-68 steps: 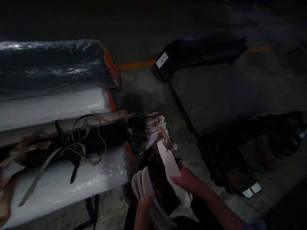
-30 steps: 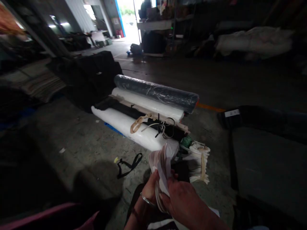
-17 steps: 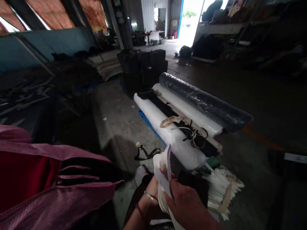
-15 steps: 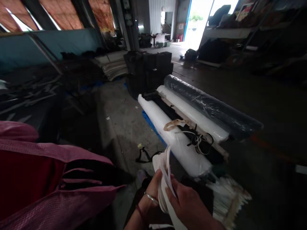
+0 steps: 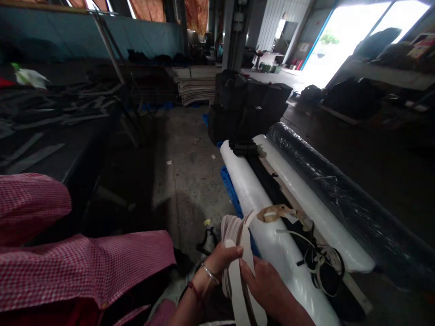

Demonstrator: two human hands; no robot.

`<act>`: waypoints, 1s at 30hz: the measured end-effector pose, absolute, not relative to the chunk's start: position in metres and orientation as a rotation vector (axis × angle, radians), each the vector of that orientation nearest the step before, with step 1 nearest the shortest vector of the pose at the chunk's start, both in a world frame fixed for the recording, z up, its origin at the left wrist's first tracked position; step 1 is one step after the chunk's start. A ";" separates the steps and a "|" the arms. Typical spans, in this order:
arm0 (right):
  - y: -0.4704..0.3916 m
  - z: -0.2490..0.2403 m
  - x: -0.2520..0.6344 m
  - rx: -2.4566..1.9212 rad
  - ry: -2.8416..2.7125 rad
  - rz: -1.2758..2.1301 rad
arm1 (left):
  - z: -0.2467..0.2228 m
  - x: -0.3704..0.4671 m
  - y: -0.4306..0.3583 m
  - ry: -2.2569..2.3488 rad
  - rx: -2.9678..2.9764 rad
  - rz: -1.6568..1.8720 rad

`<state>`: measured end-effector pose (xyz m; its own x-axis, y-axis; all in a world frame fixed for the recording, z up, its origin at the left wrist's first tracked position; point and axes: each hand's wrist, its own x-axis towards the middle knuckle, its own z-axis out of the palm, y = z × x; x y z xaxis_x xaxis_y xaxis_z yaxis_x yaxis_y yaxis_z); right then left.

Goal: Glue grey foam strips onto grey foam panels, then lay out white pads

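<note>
A stack of off-white flat strips with rounded ends (image 5: 231, 226) is held upright in front of me, low in the middle of the view. My left hand (image 5: 222, 260) is wrapped round the stack from the left, its thumb pressed across the front strip. From the right, my right hand (image 5: 265, 285) grips a strip at the stack's near side, which stands slightly apart from the others. The fingers behind the strips are hidden. A silver bangle (image 5: 210, 273) circles my left wrist.
Long white rolls (image 5: 249, 181) and a dark plastic-wrapped roll (image 5: 326, 174) lie to the right, partly on a blue pallet (image 5: 230, 188). Pink-checked cloth (image 5: 112, 258) is close on the left, before a dark table (image 5: 44, 136) with strips. Black bundles (image 5: 249, 102) stand ahead.
My view has swung left, so the rolls and door appear further right. The strips have fanned differently, and my left thumb now lies across the front one. The pink cloth has shifted shape.
</note>
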<state>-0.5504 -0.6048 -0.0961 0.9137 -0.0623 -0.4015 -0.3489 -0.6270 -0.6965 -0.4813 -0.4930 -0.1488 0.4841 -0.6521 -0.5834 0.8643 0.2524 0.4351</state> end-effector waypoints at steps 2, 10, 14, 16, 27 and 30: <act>-0.605 -0.094 -0.528 -2.117 0.277 0.422 | -0.153 -0.467 -0.488 0.396 0.786 -1.017; -0.619 -0.106 -0.410 -1.513 0.409 0.431 | -0.161 -0.381 -0.482 0.634 0.730 -0.879; -0.639 -0.127 -0.329 -1.582 0.420 0.405 | -0.168 -0.322 -0.497 0.659 0.747 -0.795; -0.649 -0.139 -0.287 -1.685 0.362 0.374 | -0.171 -0.288 -0.511 0.656 0.813 -0.714; -0.666 -0.117 -0.100 -2.034 -0.358 0.594 | -0.147 -0.145 -0.550 0.672 0.882 -0.187; -0.654 -0.117 -0.056 -1.898 -0.413 0.766 | -0.149 -0.115 -0.538 0.662 0.844 -0.146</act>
<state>-0.0561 -0.6541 -0.1169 0.7401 0.5879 -0.3266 -0.0499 -0.4364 -0.8984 -0.1149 -0.5383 -0.1488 0.7916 0.1341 -0.5961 0.3724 0.6676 0.6447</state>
